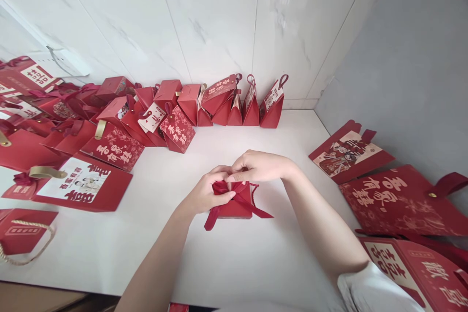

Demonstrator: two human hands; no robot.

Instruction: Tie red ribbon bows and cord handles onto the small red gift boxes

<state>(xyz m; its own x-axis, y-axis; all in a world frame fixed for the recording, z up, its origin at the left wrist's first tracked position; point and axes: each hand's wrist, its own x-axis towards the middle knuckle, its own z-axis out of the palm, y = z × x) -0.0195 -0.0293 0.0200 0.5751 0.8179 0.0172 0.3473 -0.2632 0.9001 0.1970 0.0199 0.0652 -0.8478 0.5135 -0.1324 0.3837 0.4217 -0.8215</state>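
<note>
One small red gift box (236, 211) sits on the white tabletop (153, 239), in the middle, just in front of the person, with a red twisted cord (253, 196) at its right side. A dark red ribbon (259, 209) crosses its top, tails spread both ways. The left hand (210, 191) pinches the ribbon between thumb and fingers; the right hand (248, 169) bends over from the other side, its fingertips meeting the left's, and whether it grips ribbon too I cannot tell. Upright triangular boxes (251, 113) line the marble-patterned tile wall (208, 14), and crowded red boxes (97, 183) fill the left. Printed red bags or boxes (387, 204) lie by the plain grey wall (395, 53) at right.

Hands hide most of the small box's top and the knot area. Items at both side edges are cut off; a brown object (32, 297) below the tabletop's front is hard to identify.
</note>
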